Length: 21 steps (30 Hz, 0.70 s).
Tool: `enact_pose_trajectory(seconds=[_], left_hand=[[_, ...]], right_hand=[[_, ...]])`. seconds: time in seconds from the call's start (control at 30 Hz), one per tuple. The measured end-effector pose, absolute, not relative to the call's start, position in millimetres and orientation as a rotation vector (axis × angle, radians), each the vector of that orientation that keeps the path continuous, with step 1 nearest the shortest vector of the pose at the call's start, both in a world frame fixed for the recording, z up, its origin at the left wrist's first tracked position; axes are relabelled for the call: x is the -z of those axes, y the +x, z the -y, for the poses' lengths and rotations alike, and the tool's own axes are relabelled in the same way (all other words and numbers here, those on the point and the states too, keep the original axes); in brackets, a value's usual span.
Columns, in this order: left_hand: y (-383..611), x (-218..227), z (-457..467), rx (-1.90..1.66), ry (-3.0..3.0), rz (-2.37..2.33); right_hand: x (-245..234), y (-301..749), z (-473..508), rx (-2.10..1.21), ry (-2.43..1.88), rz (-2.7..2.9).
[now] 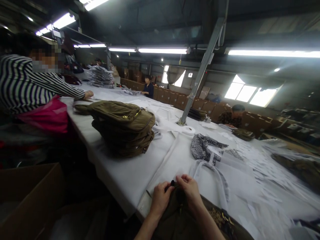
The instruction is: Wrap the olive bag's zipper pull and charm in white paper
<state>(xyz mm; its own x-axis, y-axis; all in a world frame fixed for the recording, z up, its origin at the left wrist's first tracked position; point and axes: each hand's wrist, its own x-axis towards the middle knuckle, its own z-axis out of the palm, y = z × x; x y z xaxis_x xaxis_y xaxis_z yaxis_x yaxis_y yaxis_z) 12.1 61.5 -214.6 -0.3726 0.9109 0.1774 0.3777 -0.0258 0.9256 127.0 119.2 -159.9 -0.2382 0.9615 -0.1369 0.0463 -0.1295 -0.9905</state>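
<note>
Left hand [161, 196] and right hand [188, 190] are pinched narrow; on the counter [135, 173], a backpack stack [122, 128] sits by the left edge; at the near edge, an olive bag [178, 221] looks unfinished, black tip [172, 183] in left fingers.

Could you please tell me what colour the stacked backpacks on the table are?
The stacked backpacks are olive green; the head view shows them best.

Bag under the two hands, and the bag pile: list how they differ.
The bag lies low; the pile rises in several layers.
The left hand and right hand are at the bag; neither touches the pile.
The bag runs out of frame; the pile is within it.
Both are olive-brown.
</note>
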Motion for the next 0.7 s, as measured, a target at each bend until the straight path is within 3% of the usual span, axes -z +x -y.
enact_pose_trajectory(seconds=[0.27,0.47,0.7], left_hand=[[11.8,215.1,-61.8,-1.382,1.338,-1.751],[10.7,216.1,-62.4,-1.374,1.345,-1.752],[8.0,214.4,-56.9,-1.455,1.27,-1.695]], right_hand=[[162.5,123.0,-122.5,-1.414,-1.226,1.502],[161.0,121.3,-118.8,-0.961,-1.245,2.016],[161.0,118.9,-117.5,-0.806,-1.25,2.139]])
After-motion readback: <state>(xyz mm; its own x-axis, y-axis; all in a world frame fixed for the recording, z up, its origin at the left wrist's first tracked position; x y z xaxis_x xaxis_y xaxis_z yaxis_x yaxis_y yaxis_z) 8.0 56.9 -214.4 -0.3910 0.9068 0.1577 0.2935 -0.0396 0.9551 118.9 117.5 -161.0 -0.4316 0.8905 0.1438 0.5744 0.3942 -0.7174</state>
